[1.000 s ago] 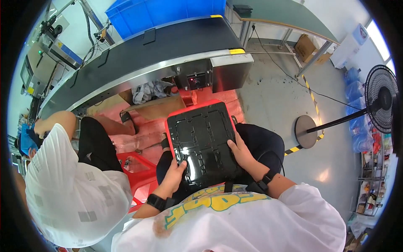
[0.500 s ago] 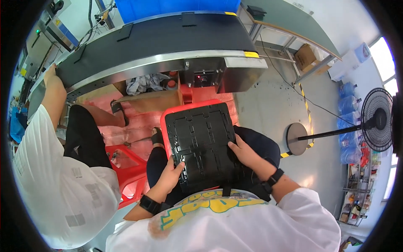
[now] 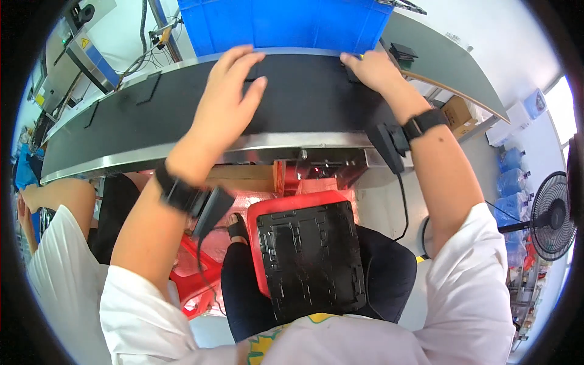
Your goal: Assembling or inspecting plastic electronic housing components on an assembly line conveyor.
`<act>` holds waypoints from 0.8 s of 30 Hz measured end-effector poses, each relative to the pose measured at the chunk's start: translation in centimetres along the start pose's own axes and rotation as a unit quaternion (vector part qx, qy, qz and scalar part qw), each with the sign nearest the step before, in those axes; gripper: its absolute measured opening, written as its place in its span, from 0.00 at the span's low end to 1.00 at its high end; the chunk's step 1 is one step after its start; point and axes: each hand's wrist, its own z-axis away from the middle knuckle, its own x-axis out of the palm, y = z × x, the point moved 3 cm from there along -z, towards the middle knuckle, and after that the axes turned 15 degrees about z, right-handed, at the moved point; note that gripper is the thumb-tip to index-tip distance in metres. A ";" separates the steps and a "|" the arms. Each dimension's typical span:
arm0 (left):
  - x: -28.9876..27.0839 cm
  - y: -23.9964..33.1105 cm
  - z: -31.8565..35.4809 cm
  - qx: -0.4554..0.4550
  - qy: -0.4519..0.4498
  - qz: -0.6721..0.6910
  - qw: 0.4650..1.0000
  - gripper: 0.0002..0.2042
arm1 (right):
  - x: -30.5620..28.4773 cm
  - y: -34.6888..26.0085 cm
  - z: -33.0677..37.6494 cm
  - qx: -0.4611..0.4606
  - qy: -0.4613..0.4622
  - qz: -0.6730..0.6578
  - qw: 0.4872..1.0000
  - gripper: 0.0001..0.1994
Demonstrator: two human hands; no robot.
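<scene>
My left hand is raised over the black conveyor belt, fingers spread and nothing in its grasp. Close by its fingertips lies a thin black piece, partly hidden. At the belt's far right corner my right hand has its fingers curled over a flat black piece, whose full shape is lost against the dark belt. A black moulded plastic tray rests on the red stool between my thighs, and neither hand touches it.
A blue plastic bin stands behind the belt. More thin black pieces lie toward its left end. A green-topped table with a small black stack is at right, near a standing fan. A co-worker's white sleeve is at left.
Both my hands have let go of the black tray and reached forward over the belt. The co-worker's arm has come back from the belt edge. The view has shifted.
</scene>
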 end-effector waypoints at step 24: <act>2.0 9.9 6.3 -0.032 -0.137 0.047 0.989 0.39 | 7.6 -3.4 32.4 -0.078 -0.286 -0.160 0.941 0.17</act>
